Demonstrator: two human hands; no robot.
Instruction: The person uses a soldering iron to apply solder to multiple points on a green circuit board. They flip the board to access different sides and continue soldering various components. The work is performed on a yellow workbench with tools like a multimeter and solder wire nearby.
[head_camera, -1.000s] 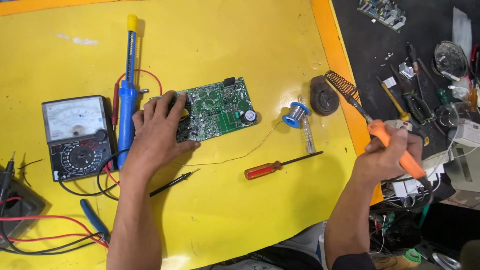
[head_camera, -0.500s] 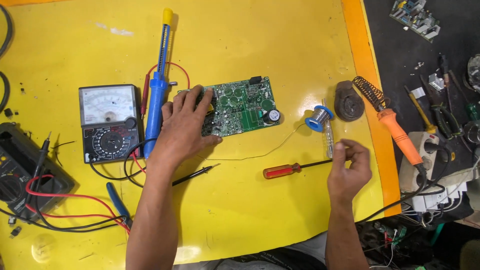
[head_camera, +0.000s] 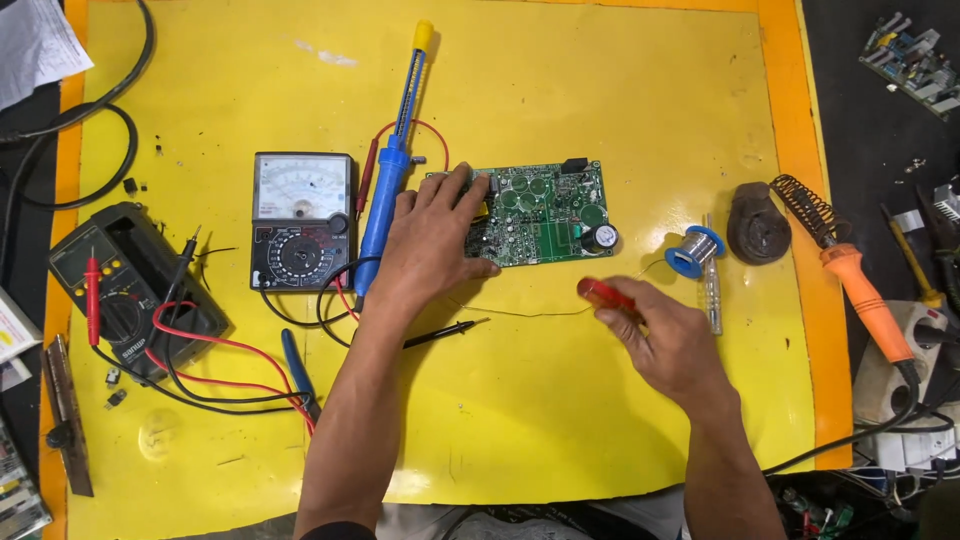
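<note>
Fingers of right hand (head_camera: 668, 338) grip red screwdriver (head_camera: 603, 294); left hand (head_camera: 430, 245) steadies green circuit board (head_camera: 545, 212).

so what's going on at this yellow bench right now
A person is working on a green circuit board that lies on a yellow mat. Their left hand presses down on the board's left end, while the right hand holds a red-handled screwdriver just below the board. An analog multimeter, a blue desoldering pump and a solder spool lie nearby.
</note>
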